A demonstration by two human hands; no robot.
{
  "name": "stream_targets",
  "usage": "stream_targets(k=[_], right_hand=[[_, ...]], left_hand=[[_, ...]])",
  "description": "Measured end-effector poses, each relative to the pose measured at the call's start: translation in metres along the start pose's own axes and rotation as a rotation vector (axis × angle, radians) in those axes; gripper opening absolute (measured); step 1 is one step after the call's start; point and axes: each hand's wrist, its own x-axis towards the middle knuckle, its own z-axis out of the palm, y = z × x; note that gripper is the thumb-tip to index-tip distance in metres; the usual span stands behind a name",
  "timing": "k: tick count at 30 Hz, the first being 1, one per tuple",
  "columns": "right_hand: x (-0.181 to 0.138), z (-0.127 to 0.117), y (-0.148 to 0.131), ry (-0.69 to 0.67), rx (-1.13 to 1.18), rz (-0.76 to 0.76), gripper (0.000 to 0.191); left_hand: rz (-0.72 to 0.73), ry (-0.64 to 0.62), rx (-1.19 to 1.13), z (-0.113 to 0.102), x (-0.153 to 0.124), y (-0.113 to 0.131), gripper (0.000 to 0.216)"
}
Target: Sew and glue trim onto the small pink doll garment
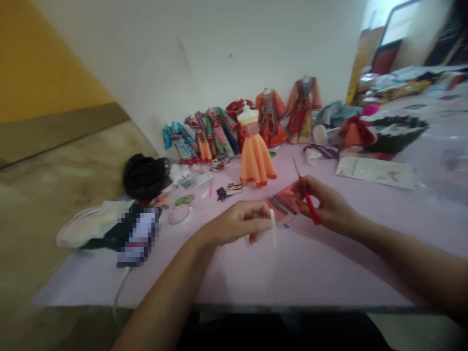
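My left hand (252, 222) is closed in a pinch on a narrow white strip (273, 226), whose free end hangs down and is blurred. In my right hand (321, 200) is a pair of red-handled scissors (310, 202), held with the blades pointing up and away from me. Between and behind the hands lies a piece of coral fabric (283, 201) with dark striped trim on it. Beyond it stands a small dress form in an orange dress (258, 158) with a red hem.
Several doll-sized dresses (268, 117) stand along the wall. A black bundle (143, 176), a pincushion-like pink oval (179, 213) and folded cloth (98, 224) lie to the left. At the right are a white packet (376, 170) and a dark green basket-like thing (397, 131). The pink table's (329, 273) front edge is near me.
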Motion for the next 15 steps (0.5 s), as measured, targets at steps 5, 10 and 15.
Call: stream_targets(k=[5,10,15], right_hand=[[-0.002,0.000,0.004,-0.010,0.031,0.013,0.019],[-0.002,-0.002,0.004,0.014,0.040,0.020,0.023],[-0.002,-0.002,0.011,0.005,0.071,0.041,0.026]], left_hand=[[-0.213,0.242,0.325,-0.077,-0.048,0.001,0.022],[-0.366,0.409,0.328,-0.136,-0.095,-0.032,0.036],[-0.409,0.461,0.304,-0.155,-0.119,-0.052,0.040]])
